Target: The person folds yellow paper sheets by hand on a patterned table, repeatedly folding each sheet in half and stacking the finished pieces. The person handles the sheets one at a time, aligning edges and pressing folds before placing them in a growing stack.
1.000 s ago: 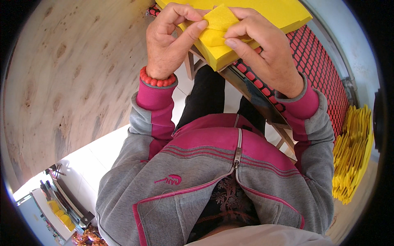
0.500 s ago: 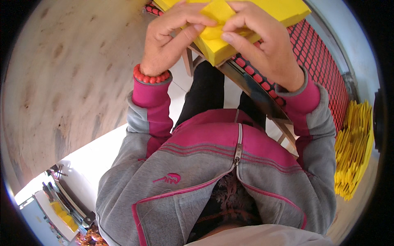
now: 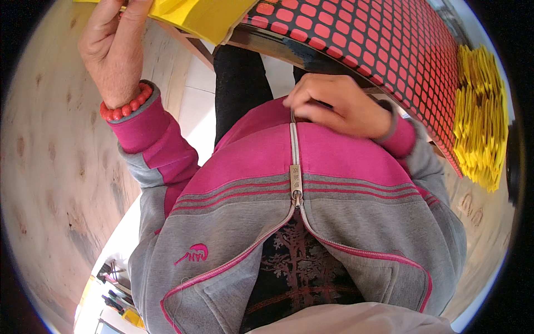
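Observation:
Yellow sheet material [image 3: 206, 19], folded or stacked, lies at the top of the view on the near edge of the table, partly cut off by the picture. My left hand [image 3: 114, 53], with red beads at its wrist, is closed on its left end. Its fingertips run out of the frame. In front of the jacket's lower hem, below the table edge, my right hand [image 3: 342, 106] has its fingers curled in and slightly blurred. Whatever lies between those fingers, if anything, cannot be made out.
A red-and-black patterned cover [image 3: 356, 33] spreads over the table. At its right end stands a dense bundle of yellow folded pieces [image 3: 481, 119]. A wooden board surface [image 3: 55, 150] fills the left side. My dark-trousered legs [image 3: 239, 83] are under the table edge.
My right hand has left the yellow material and come down toward my jacket. My left hand stays with the material, now further left in view. The view has shifted, showing more of the patterned cover.

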{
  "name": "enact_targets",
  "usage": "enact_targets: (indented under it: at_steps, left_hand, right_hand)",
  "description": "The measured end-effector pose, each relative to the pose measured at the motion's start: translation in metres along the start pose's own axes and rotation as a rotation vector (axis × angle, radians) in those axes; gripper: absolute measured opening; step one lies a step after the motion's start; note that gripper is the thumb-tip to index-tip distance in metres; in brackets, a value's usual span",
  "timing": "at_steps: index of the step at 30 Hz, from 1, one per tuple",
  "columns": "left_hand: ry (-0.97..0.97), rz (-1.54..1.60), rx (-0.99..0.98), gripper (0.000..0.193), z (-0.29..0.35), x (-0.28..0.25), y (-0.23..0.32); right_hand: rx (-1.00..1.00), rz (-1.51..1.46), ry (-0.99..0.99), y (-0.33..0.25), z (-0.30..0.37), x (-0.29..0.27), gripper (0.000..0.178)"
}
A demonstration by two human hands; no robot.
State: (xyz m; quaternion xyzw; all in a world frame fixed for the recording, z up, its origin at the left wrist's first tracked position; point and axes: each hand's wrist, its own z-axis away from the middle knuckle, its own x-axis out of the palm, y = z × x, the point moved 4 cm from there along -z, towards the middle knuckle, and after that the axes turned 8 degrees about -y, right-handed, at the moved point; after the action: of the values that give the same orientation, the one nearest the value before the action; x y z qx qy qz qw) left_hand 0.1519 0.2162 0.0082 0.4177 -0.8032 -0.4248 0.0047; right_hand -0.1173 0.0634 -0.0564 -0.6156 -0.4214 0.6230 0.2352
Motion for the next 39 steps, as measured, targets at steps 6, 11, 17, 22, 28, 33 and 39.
enact_targets:
  at_steps: [6,11,17,22,28,33,39]
  left_hand:
    - [0.067,-0.083,-0.075,0.022,0.007,-0.008,-0.015]
    - [0.06,-0.135,-0.096,0.021,0.004,-0.012,-0.019]
    - [0.066,-0.105,-0.135,0.021,0.008,-0.014,-0.023]
    - [0.046,-0.095,-0.15,0.021,0.008,-0.013,-0.024]
    - [0.045,-0.079,-0.124,0.02,0.007,-0.011,-0.022]
    - [0.003,-0.136,-0.117,0.018,0.004,-0.007,-0.011]
    - [-0.034,-0.014,-0.002,0.021,-0.001,0.002,0.009]
  right_hand:
    - [0.569,0.878,0.329,0.123,0.061,0.029,0.04]
    - [0.39,0.063,0.79,0.161,0.066,0.013,0.045]
    - [0.327,0.032,0.785,0.136,0.068,0.002,0.035]
    - [0.46,0.597,0.615,0.09,0.056,0.002,0.03]
    - [-0.108,0.441,0.036,-0.016,0.022,0.007,0.016]
    - [-0.342,0.786,0.151,-0.085,-0.037,-0.054,0.019]
    - [-0.382,0.209,0.43,-0.095,-0.116,-0.119,0.011]
